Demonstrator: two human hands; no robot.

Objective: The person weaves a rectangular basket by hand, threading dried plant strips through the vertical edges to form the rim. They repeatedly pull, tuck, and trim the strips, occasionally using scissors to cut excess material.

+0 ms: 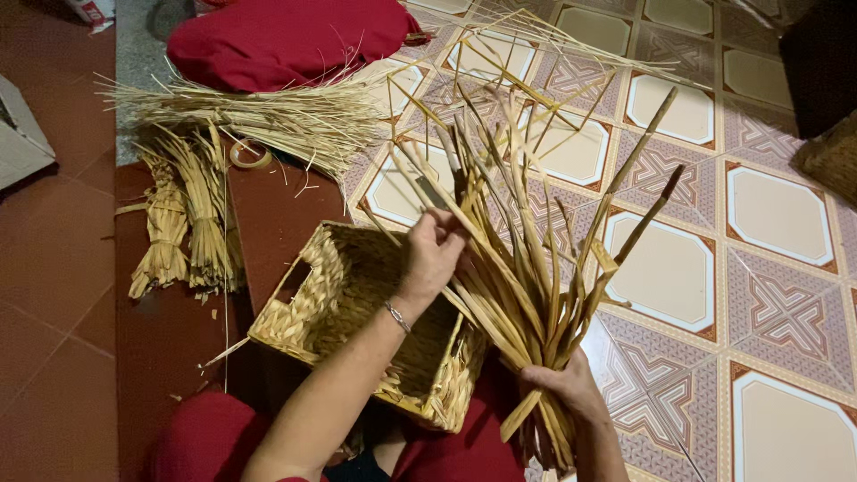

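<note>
A bundle of dried reed strips (527, 295) is gripped at its base by the right hand (562, 384); its lower end is cut off. Single strips are pinched by the left hand (433, 254), partly hiding the woven basket (357, 321) beneath.

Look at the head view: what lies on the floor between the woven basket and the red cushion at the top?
In the head view, between the woven basket and the red cushion lie a loose sheaf of dried straw, a roll of tape and bare dark-red floor.
</note>
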